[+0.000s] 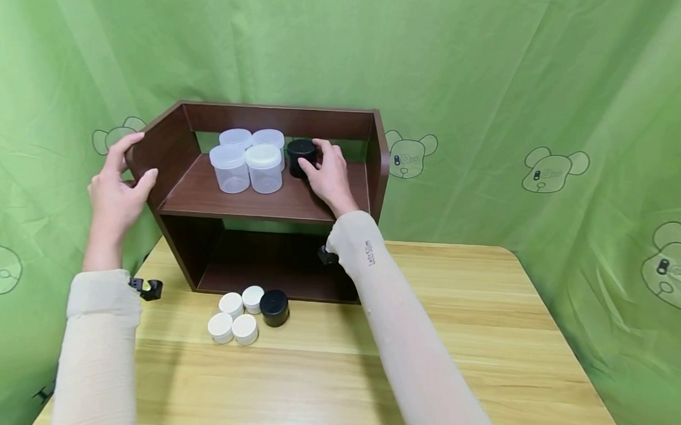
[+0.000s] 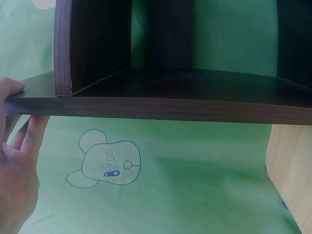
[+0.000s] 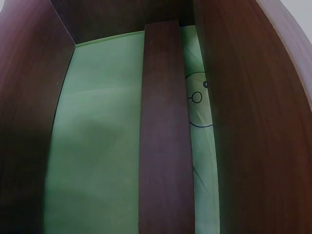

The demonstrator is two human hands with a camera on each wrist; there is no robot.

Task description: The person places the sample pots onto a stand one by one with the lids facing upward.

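**Black jar held upright on the top shelf**

The right hand point(image 1: 326, 171) grips the black jar point(image 1: 300, 157), which stands upright, lid up, on the upper board of the brown shelf point(image 1: 261, 199), just right of four clear jars point(image 1: 248, 158). The left hand point(image 1: 116, 187) clasps the shelf's left side panel. The shelf stands at the back of the wooden counter point(image 1: 454, 344), before a green curtain point(image 1: 522, 106). White lids point(image 1: 236, 316) and a black lid point(image 1: 274, 307) lie in front; bare board stays open near the shelf's front edge.
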